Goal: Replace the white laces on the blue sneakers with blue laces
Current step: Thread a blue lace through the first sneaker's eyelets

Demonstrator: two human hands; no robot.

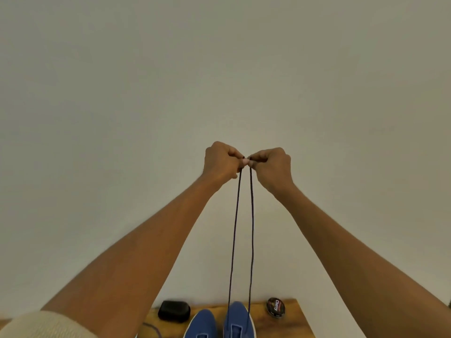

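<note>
Your left hand (220, 160) and right hand (272, 164): raised high, knuckles nearly touching, each pinching one end of thin dark-blue lace (251, 228). Both strands run taut down to right blue knit sneaker (238, 320) on wooden table (296, 320). Left blue knit sneaker (201, 324) just beside it. Black rounded case (173, 311) left of the pair; round dark polish tin (276, 308) right. Cream sleeve (46, 325) at lower left.
</note>
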